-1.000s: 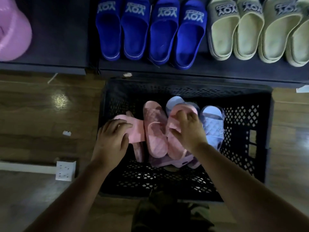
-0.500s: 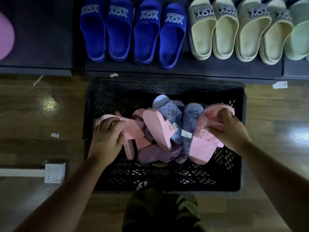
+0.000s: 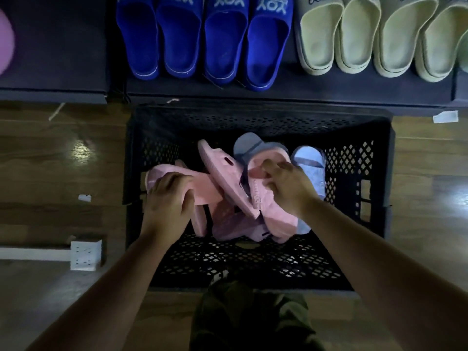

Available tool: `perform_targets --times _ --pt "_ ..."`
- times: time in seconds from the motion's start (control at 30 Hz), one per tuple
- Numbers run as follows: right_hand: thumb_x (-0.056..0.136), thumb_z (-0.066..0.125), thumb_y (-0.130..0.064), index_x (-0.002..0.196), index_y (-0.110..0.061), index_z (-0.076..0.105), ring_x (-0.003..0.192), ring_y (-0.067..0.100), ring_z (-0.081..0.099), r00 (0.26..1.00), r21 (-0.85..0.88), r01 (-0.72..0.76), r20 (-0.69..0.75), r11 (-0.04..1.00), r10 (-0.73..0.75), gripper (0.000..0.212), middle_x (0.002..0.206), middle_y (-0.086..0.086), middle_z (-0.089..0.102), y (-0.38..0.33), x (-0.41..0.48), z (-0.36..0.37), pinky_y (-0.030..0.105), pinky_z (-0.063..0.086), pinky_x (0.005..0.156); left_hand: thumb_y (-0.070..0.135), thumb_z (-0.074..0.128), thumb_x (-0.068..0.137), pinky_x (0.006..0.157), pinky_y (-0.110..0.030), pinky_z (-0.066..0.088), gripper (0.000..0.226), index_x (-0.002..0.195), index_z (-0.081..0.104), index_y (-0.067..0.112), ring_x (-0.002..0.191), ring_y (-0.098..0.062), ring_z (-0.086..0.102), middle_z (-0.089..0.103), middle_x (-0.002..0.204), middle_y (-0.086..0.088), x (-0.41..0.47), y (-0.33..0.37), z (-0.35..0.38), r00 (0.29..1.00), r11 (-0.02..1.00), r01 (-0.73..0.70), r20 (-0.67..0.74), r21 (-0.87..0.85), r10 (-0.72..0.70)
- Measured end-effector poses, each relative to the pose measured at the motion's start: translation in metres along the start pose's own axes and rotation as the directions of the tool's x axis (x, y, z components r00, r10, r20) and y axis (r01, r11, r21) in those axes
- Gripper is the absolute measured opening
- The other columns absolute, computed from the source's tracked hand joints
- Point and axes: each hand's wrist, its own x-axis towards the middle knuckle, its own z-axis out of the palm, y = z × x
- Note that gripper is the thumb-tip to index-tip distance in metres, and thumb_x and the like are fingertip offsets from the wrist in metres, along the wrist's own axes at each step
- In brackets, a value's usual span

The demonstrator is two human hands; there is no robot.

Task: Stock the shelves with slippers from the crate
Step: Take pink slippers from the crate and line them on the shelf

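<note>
A black mesh crate [image 3: 364, 178] stands on the floor in front of a dark low shelf [image 3: 278, 93]. Inside lie several pink and pale blue slippers in a loose heap. My left hand [image 3: 168, 201] grips a pink slipper [image 3: 202, 188] at the crate's left side. My right hand [image 3: 286, 184] grips the strap of another pink slipper [image 3: 276, 219] in the middle. A third pink slipper [image 3: 225, 178] leans on its edge between them. A pale blue slipper [image 3: 310, 168] lies just right of my right hand.
On the shelf stand several blue slippers [image 3: 202, 39] and several pale green slippers [image 3: 367, 39]. A pink object [image 3: 5, 41] sits at the far left. A white power strip [image 3: 84, 254] and paper scraps lie on the wooden floor left of the crate. My knee [image 3: 250, 317] is below.
My right hand has swung its pink slipper from the crate's right side back toward the middle. My left hand stays on its pink slipper. The heap has shifted.
</note>
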Motion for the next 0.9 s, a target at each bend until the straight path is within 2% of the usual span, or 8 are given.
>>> perform_targets --times 0.07,0.17,0.3,0.43,0.57,0.67,0.77,0.9 --pt "0.082 0.053 0.001 0.129 -0.022 0.045 0.113 0.03 0.055 0.993 0.014 -0.029 0.118 0.999 0.027 0.053 0.125 0.007 0.057 -0.01 0.017 0.002 0.038 0.049 0.084 0.028 0.042 0.084 0.086 -0.043 0.049 0.036 0.108 0.062 0.011 0.104 -0.027 0.051 0.06 0.112 -0.01 0.001 -0.009 -0.003 1.0 1.0 0.01 -0.005 -0.006 -0.01" --pt "0.082 0.054 -0.011 0.131 -0.026 0.041 0.117 0.032 0.053 0.946 -0.054 -0.16 0.276 0.986 0.168 0.053 0.128 0.008 0.056 -0.012 0.037 0.006 0.037 0.046 0.088 0.025 0.046 0.086 0.089 -0.038 0.044 0.031 0.108 0.063 0.012 0.108 -0.025 0.049 0.059 0.114 -0.008 0.007 -0.015 -0.003 1.0 1.0 -0.015 -0.004 -0.002 0.015" --pt "0.083 0.059 -0.043 0.133 -0.029 0.038 0.114 0.03 0.056 0.95 -0.064 -0.186 0.243 0.981 0.196 0.056 0.124 0.006 0.06 -0.004 0.042 0.009 0.039 0.051 0.085 0.012 0.056 0.089 0.086 -0.029 0.038 0.022 0.11 0.063 0.011 0.101 -0.023 0.056 0.062 0.11 -0.008 0.025 -0.007 0.013 0.997 0.992 0.057 0.062 -0.112 -0.05" --pt "0.083 0.064 -0.039 0.119 -0.02 0.045 0.099 0.03 0.063 0.974 -0.002 -0.192 0.12 0.981 0.191 0.045 0.111 0.005 0.065 0.003 0.035 0.008 0.035 0.052 0.071 0.023 0.055 0.093 0.075 -0.023 0.037 0.024 0.111 0.061 0.009 0.094 -0.023 0.061 0.066 0.104 -0.009 0.037 0.009 0.043 0.972 0.959 0.194 0.17 -0.206 -0.16" --pt "0.078 0.072 -0.034 0.103 -0.017 0.051 0.09 0.032 0.063 0.947 0.15 -0.305 -0.054 0.94 0.316 0.037 0.097 0.007 0.069 0.017 0.026 0.003 0.032 0.043 0.064 0.05 0.052 0.089 0.079 -0.027 0.042 0.057 0.124 0.051 0.005 0.105 -0.026 0.06 0.062 0.117 -0.011 0.047 0.023 0.079 0.867 0.851 0.454 0.349 -0.263 -0.355" --pt "0.076 0.075 -0.03 0.102 -0.016 0.055 0.09 0.027 0.063 0.923 0.29 -0.321 -0.119 0.902 0.367 0.036 0.094 0.001 0.068 0.031 0.024 -0.001 0.03 0.043 0.067 0.059 0.061 0.079 0.091 -0.032 0.041 0.087 0.139 0.03 0.005 0.12 -0.031 0.049 0.045 0.137 -0.012 0.05 0.039 0.098 0.749 0.699 0.641 0.458 -0.317 -0.479" --pt "0.073 0.078 -0.027 0.101 -0.021 0.053 0.086 0.012 0.063 0.945 0.358 -0.282 -0.058 0.89 0.323 0.038 0.092 -0.008 0.065 0.04 0.028 0.0 0.026 0.045 0.072 0.044 0.076 0.072 0.086 -0.03 0.042 0.087 0.134 0.027 0.006 0.112 -0.031 0.055 0.054 0.127 -0.01 0.047 0.048 0.114 0.691 0.523 0.722 0.467 -0.452 -0.552" --pt "0.073 0.077 -0.023 0.095 -0.032 0.05 0.09 0.016 0.069 0.967 0.37 -0.223 -0.034 0.902 0.253 0.036 0.098 -0.006 0.071 0.042 0.029 0.003 0.039 0.055 0.078 0.019 0.076 0.071 0.08 -0.03 0.044 0.076 0.134 0.034 0.011 0.098 -0.023 0.057 0.058 0.115 -0.007 0.037 0.044 0.12 0.704 0.4 0.686 0.418 -0.607 -0.573"
